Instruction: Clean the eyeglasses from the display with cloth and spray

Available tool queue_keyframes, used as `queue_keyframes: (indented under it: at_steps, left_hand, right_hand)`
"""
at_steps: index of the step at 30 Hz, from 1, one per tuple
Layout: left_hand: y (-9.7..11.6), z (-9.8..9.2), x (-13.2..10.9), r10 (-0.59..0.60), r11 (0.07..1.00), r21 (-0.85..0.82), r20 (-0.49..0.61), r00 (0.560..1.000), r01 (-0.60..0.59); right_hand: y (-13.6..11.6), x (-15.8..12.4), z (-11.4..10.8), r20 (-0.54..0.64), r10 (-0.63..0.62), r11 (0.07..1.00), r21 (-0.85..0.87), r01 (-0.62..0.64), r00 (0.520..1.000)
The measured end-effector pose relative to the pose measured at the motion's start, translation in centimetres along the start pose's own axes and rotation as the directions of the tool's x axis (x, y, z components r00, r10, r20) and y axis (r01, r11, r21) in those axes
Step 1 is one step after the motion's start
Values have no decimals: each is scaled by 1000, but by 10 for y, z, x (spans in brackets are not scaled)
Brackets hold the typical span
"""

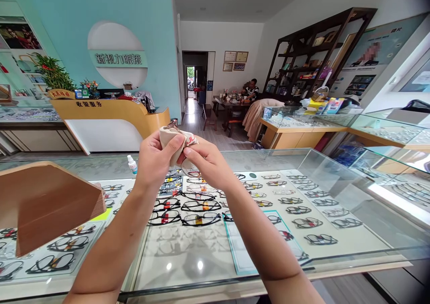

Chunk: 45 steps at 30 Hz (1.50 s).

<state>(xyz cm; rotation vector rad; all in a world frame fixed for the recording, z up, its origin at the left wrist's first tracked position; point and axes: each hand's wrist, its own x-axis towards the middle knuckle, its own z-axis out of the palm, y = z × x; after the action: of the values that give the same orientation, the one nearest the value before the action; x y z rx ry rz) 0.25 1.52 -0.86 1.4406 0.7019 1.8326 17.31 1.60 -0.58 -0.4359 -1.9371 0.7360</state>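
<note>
Both my hands are raised over a glass display counter [188,261], pinching a beige cleaning cloth with red print [167,139]. My left hand [152,158] is closed on its left side, the thumb pressed on the fabric. On the other side my right hand [210,162] is closed too, its thumb and fingers gripping the folds. A small dark brown, shiny piece [173,123] sticks out above the cloth; most of it is hidden, so I cannot tell what it is. Beyond my left wrist a small white spray bottle [132,165] stands on the counter.
Rows of eyeglasses [201,206] lie inside the counter. A brown wooden box-like object [57,201] sits at left. Behind are a cashier desk [110,111], another glass showcase [302,124] at right, and a person [251,89] seated at a far table.
</note>
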Motion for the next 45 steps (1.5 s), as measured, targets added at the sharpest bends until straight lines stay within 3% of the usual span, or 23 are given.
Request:
queue_keyframes:
  at_steps: [8,16,22,31,40,45]
  left_hand:
    - [-3,5,-1,12,1000,-9,-39,999,-12]
    - [1,-4,2,-88,996,-10,137,987,90]
    - [14,-21,9,-177,983,6,268,947,183]
    - [20,-31,11,-155,988,71,453,878,138]
    - [15,-4,-3,-28,1000,2,258,966,28]
    - [11,6,-11,82,993,85,56,995,-86]
  right_hand:
    - [2,1,-1,33,6,1000,3,-7,999]
    - [2,-1,-2,41,44,990,129,-49,998]
    - [-3,0,-6,24,130,948,289,-131,991]
    - [2,-1,-8,75,191,885,418,-205,979]
    - [2,0,-7,121,52,953,290,-86,991]
    - [0,0,-6,159,2,956,291,-49,987]
